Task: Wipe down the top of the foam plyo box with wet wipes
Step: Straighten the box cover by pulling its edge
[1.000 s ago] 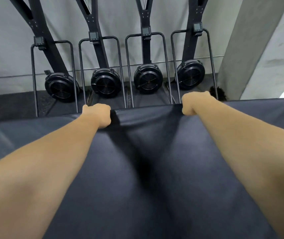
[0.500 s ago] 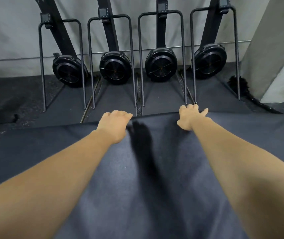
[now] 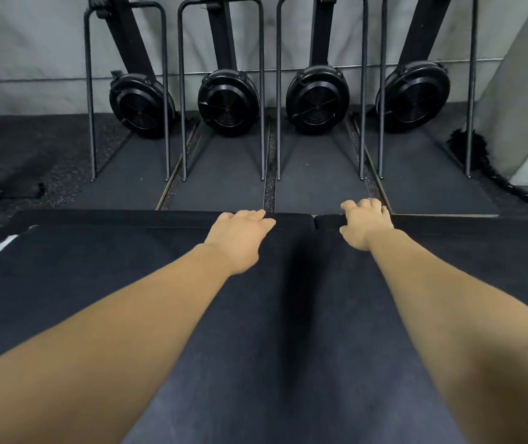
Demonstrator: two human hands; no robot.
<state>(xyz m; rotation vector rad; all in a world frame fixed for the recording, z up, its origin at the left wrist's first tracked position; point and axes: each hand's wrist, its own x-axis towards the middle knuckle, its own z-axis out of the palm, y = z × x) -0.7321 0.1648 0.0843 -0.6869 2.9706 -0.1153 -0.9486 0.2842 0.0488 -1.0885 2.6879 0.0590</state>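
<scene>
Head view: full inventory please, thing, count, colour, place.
foam plyo box with dark vinyl top: 1, black-grey, foreground, spanning the frame
upright rowing machines with round flywheel housings: 4, black, in a row against the far wall
thin metal storage hoops: 4, dark grey, one around each rower
rubber floor mats: dark grey, under the rowers
wall: grey-white, behind
wet wipes: none visible
left hand: fingers over the box's far edge
right hand: fingers curled on the far edge

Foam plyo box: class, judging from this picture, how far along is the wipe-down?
Done: nothing visibly wiped. In hand: left hand and right hand rest at the far edge of the foam plyo box, apparently positioning it. Left: fetching wet wipes, none in view, and wiping the top.
</scene>
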